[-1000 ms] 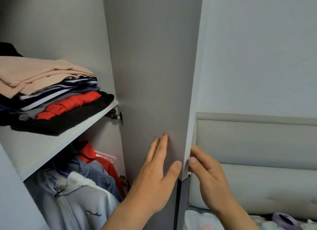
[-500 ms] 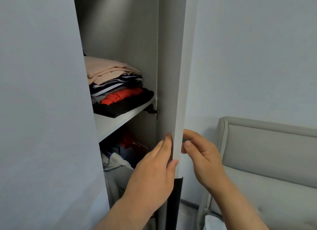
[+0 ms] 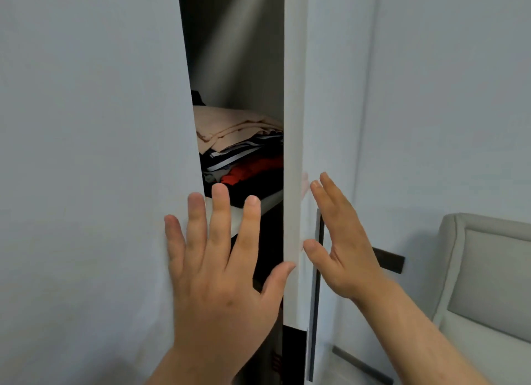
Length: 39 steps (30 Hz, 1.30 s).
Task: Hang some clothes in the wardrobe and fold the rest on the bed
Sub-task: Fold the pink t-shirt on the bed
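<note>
2 bare hands, bare forearms; short nails, unpainted

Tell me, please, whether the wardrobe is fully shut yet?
Not yet. A gap remains between the left door and right door, showing folded clothes on the shelf.

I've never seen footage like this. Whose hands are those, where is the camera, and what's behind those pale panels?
There is no machine here: the camera sits on a person's head and looks forward and down, so you see their own two bare hands. The left hand lies flat, fingers straight, on the left wardrobe door. The right hand is open against the right wardrobe door, beside its dark handle. Neither hand holds anything. Through the gap between the doors you see a shelf with a stack of folded clothes: beige on top, striped, red and black below. At the right is a padded headboard.
</note>
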Available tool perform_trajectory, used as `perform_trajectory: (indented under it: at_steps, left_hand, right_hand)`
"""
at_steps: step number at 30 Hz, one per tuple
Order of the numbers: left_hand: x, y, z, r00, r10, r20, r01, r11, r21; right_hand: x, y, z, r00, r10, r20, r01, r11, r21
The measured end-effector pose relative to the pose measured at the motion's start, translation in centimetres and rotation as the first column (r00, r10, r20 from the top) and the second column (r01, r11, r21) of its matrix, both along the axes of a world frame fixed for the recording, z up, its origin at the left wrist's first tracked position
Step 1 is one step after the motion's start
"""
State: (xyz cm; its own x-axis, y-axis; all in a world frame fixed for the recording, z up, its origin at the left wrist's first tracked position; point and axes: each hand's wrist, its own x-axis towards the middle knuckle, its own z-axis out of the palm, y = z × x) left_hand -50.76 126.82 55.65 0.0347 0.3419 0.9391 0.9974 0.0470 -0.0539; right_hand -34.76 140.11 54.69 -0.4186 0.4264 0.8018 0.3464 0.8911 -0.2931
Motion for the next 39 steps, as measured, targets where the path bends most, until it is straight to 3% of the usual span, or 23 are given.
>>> perform_trajectory:
  at_steps: [19,39]
  left_hand:
    - [-1.7,0.4,1.4,0.936,0.343,0.081,-0.35,0.931,0.101]
    - [-2.3,1.1,0.8,0.835,0.544,0.086,-0.551,0.824,0.13]
  right_hand:
    - [-7.5,5.7,0.5,0.974,0.192,-0.118,-0.151,0.946,0.287]
    - [-10.8,6.2,0.5,0.967,0.194,-0.166,-0.137,0.943,0.303]
